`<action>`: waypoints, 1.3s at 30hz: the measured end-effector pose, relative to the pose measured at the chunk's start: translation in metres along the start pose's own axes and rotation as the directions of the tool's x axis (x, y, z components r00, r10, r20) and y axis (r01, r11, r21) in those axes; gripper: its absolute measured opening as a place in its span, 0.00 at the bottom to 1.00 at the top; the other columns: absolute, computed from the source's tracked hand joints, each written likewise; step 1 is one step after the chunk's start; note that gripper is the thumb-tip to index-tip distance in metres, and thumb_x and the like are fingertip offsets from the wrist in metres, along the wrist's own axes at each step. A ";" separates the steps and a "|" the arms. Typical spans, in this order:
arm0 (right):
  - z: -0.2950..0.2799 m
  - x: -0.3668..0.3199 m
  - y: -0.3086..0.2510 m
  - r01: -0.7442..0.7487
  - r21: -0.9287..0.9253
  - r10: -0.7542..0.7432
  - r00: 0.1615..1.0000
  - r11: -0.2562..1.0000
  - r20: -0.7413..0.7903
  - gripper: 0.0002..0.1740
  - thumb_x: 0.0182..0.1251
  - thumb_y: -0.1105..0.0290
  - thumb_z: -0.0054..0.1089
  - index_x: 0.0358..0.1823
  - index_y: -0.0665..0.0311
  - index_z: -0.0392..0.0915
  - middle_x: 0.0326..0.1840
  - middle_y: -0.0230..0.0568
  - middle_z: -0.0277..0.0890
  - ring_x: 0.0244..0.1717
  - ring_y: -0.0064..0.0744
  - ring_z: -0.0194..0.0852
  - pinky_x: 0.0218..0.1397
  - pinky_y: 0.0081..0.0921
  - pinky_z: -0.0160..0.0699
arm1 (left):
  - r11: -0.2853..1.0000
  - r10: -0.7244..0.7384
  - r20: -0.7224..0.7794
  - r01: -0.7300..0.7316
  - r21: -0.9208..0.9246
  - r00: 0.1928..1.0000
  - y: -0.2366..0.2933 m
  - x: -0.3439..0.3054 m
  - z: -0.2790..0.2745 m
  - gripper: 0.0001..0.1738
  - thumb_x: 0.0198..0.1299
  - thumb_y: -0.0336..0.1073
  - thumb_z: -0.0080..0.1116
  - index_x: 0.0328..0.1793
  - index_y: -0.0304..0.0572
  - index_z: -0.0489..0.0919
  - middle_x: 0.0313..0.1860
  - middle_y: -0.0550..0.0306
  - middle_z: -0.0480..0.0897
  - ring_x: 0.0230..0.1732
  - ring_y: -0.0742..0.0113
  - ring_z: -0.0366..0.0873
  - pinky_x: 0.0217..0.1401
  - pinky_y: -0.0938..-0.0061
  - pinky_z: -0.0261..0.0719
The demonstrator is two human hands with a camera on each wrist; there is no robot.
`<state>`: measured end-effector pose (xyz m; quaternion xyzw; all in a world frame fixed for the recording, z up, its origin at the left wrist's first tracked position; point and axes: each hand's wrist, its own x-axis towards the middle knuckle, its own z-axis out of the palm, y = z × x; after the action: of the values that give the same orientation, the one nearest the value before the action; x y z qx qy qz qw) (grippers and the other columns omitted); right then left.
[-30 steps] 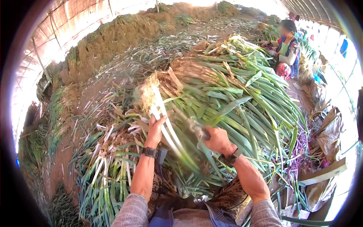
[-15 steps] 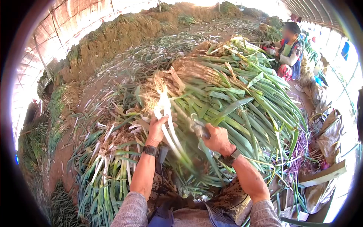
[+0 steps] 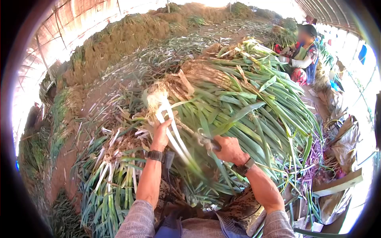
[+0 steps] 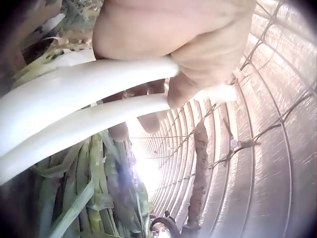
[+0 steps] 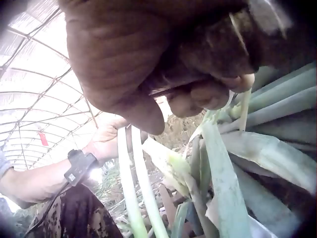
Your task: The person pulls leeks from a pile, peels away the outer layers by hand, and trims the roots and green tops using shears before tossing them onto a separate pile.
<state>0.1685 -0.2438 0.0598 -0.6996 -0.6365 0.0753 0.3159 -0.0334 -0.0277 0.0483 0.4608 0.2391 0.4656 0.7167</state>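
My left hand (image 3: 160,135) grips two long green onions (image 3: 177,146) by their white stalks, roots up and green leaves slanting down to the right. In the left wrist view the thumb and fingers close round both pale stalks (image 4: 74,91). My right hand (image 3: 230,150) grips a dark-handled tool (image 3: 216,146) to the right of the stalks, its front end towards them. I cannot tell the tool's kind. The right wrist view shows curled fingers (image 5: 190,101) with most of the tool hidden or in shadow. The lower leaves of the held onions look blurred.
A big heap of unpeeled green onions (image 3: 254,107) lies ahead and right. White-stalked ones (image 3: 109,178) are piled at the left. Scraps (image 3: 127,79) litter the ground, and root-out stacks (image 3: 127,43) line the back. Another person (image 3: 303,59) sits at the far right by a board (image 3: 337,184).
The onions' root end tipped slightly right, then back left, within the left hand's grip. The right hand and tool stayed nearly in place. The seated person's arms shifted.
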 end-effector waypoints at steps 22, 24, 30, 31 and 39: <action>0.021 0.008 -0.019 0.017 -0.070 -0.015 1.000 0.997 0.024 0.15 0.56 0.61 0.65 0.42 0.59 0.79 0.30 0.53 0.82 0.34 0.60 0.81 0.39 0.51 0.79 | 0.964 0.146 0.043 -0.152 0.217 0.988 -0.024 0.005 -0.011 0.13 0.66 0.30 0.60 0.53 0.31 0.79 0.39 0.55 0.84 0.30 0.72 0.81 0.31 0.76 0.82; 0.020 0.008 -0.021 -0.037 -0.041 0.037 0.999 0.998 0.019 0.16 0.57 0.61 0.65 0.43 0.59 0.80 0.29 0.53 0.82 0.34 0.59 0.81 0.39 0.51 0.80 | 0.976 0.106 0.028 -0.109 0.186 0.994 -0.025 0.004 -0.014 0.14 0.66 0.31 0.61 0.54 0.31 0.78 0.38 0.55 0.82 0.26 0.71 0.80 0.27 0.76 0.81; 0.017 -0.001 -0.007 0.005 -0.068 -0.002 0.999 0.998 0.040 0.19 0.58 0.57 0.66 0.47 0.58 0.80 0.30 0.52 0.82 0.35 0.57 0.82 0.41 0.50 0.80 | 0.979 0.164 -0.330 -0.193 -0.058 0.930 -0.032 0.034 -0.033 0.28 0.64 0.57 0.66 0.53 0.38 0.78 0.37 0.62 0.78 0.28 0.73 0.76 0.30 0.74 0.79; 0.017 -0.003 -0.004 -0.001 -0.075 0.005 0.999 0.997 0.044 0.19 0.58 0.57 0.66 0.47 0.59 0.79 0.30 0.52 0.82 0.36 0.57 0.82 0.41 0.51 0.80 | 0.960 0.278 -0.445 -0.262 0.097 0.851 -0.026 0.033 -0.025 0.29 0.65 0.62 0.64 0.50 0.40 0.79 0.37 0.64 0.78 0.31 0.74 0.76 0.32 0.74 0.78; 0.017 -0.017 0.005 -0.012 -0.092 0.024 0.990 0.996 0.136 0.14 0.56 0.63 0.63 0.42 0.59 0.77 0.30 0.52 0.82 0.34 0.59 0.81 0.38 0.53 0.80 | 0.997 -0.076 -0.355 0.062 -0.050 0.932 -0.012 0.044 -0.049 0.35 0.65 0.65 0.61 0.62 0.42 0.77 0.42 0.65 0.76 0.41 0.74 0.74 0.40 0.73 0.77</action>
<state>0.1605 -0.2535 0.0386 -0.7123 -0.6530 0.0969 0.2385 -0.0462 0.0315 0.0188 0.3464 0.3724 0.5205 0.6859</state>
